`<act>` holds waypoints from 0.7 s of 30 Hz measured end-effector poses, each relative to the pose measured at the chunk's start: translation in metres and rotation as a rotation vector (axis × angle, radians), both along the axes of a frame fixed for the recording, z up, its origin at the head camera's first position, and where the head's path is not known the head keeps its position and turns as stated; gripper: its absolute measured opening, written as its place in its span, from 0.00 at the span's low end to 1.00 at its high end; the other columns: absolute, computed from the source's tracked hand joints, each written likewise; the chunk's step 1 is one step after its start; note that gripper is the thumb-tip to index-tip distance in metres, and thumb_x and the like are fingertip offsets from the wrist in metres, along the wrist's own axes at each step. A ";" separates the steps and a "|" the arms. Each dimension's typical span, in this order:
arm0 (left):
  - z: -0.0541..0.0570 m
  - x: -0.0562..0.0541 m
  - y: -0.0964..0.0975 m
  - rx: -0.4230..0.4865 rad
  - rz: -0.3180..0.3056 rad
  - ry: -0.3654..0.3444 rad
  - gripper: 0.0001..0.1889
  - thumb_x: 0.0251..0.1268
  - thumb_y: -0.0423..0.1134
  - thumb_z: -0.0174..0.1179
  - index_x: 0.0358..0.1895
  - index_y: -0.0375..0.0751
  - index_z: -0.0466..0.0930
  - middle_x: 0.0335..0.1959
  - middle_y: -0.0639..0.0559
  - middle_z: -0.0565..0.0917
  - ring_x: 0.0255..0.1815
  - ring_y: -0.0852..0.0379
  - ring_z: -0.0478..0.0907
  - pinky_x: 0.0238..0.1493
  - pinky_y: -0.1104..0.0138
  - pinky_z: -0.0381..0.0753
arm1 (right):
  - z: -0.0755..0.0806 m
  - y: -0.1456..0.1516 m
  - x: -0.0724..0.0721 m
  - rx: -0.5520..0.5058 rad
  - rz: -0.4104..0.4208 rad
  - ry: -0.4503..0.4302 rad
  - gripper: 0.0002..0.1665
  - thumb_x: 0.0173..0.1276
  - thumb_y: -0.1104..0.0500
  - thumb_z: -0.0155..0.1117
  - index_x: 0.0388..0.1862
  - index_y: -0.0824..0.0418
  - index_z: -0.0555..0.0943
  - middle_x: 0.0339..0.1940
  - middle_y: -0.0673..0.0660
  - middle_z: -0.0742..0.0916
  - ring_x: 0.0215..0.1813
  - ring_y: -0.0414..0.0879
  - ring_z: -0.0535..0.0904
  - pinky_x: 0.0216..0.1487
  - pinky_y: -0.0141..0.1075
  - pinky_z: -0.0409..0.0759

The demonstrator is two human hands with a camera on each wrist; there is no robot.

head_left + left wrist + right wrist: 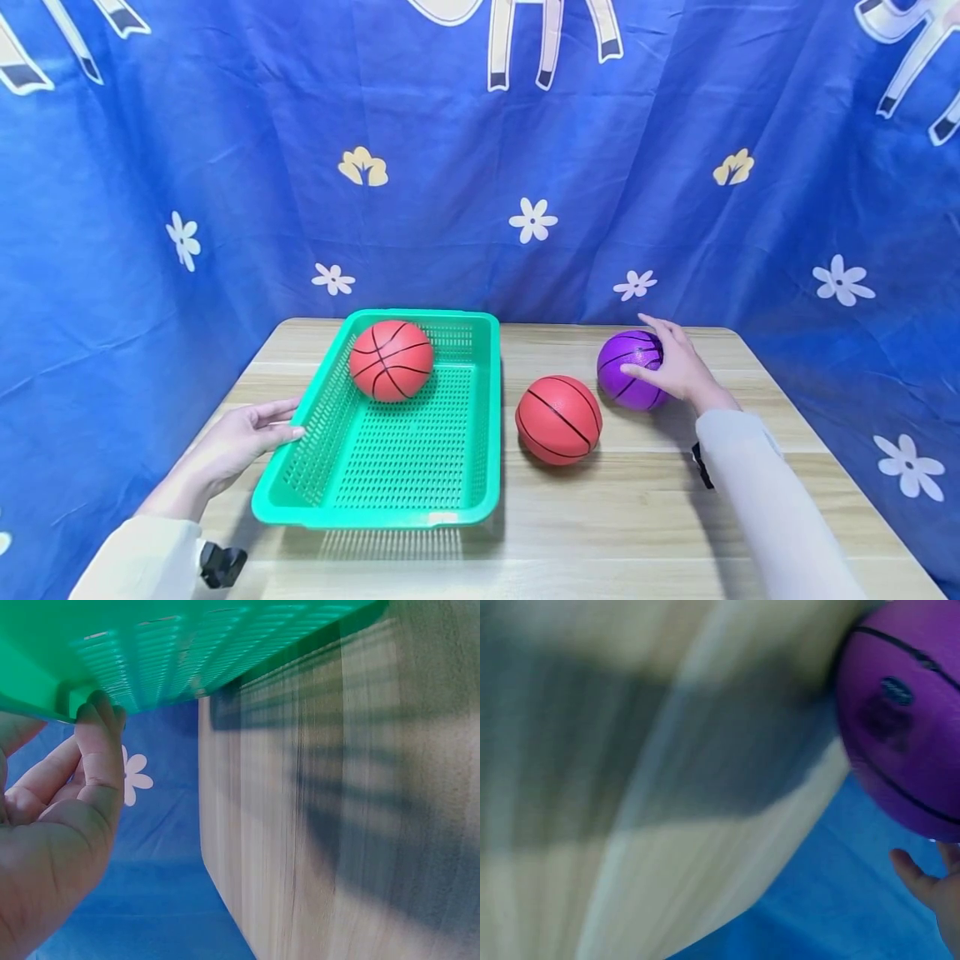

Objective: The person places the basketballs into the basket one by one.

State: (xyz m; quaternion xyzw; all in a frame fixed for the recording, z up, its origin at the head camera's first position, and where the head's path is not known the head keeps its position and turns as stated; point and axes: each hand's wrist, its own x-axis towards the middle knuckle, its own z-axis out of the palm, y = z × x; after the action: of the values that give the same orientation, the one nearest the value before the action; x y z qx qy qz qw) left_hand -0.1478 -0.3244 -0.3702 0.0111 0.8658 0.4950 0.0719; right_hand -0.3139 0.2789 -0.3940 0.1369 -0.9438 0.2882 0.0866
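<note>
A green plastic basket [487,417] stands on the left part of the table, with a red basketball [392,361] inside at its far left. My left hand [243,442] pinches the basket's left rim, thumb over the edge and fingers beneath; the left wrist view shows those fingers [101,750] under the rim. At the far right is a purple basketball [626,367]. My right hand [675,367] reaches over its right side with fingers spread. In the right wrist view a small gap shows between fingertips and the purple ball [907,712]. Contact elsewhere is hidden.
Between the basket and the purple ball, a second red basketball [558,419] sits on the wooden table [600,533]. A blue patterned curtain [450,225] hangs behind the table and along both sides.
</note>
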 end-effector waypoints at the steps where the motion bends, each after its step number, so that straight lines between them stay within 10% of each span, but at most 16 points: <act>1: 0.000 0.000 0.000 0.000 0.000 0.001 0.36 0.67 0.44 0.60 0.70 0.26 0.57 0.64 0.29 0.67 0.55 0.50 0.76 0.48 0.65 0.79 | -0.003 0.002 0.001 -0.012 0.001 -0.005 0.62 0.49 0.34 0.73 0.77 0.46 0.52 0.70 0.68 0.60 0.66 0.70 0.59 0.57 0.70 0.61; 6: -0.001 0.000 0.000 -0.003 0.006 0.000 0.36 0.67 0.44 0.60 0.70 0.27 0.56 0.64 0.29 0.67 0.58 0.40 0.72 0.48 0.65 0.79 | -0.016 0.008 0.005 -0.051 0.007 -0.012 0.63 0.47 0.37 0.76 0.77 0.47 0.52 0.68 0.69 0.60 0.64 0.71 0.62 0.56 0.70 0.63; 15: 0.001 0.000 0.000 0.020 0.013 -0.003 0.36 0.67 0.42 0.60 0.70 0.26 0.56 0.62 0.28 0.68 0.48 0.63 0.77 0.45 0.68 0.80 | -0.025 0.015 0.005 -0.067 0.001 0.005 0.64 0.44 0.39 0.79 0.75 0.52 0.55 0.67 0.71 0.63 0.64 0.71 0.62 0.56 0.69 0.65; 21: 0.001 0.001 0.001 0.006 0.013 0.000 0.36 0.67 0.43 0.60 0.70 0.25 0.56 0.63 0.27 0.68 0.49 0.60 0.77 0.46 0.67 0.79 | -0.024 0.013 0.006 -0.097 -0.006 0.007 0.62 0.44 0.39 0.79 0.74 0.52 0.57 0.67 0.70 0.64 0.64 0.70 0.62 0.55 0.68 0.65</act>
State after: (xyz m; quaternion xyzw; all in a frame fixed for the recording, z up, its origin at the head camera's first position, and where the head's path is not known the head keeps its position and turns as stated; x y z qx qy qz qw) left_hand -0.1471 -0.3231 -0.3690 0.0057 0.8645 0.4978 0.0688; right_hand -0.3082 0.2922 -0.4183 0.1307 -0.9287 0.3331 0.0972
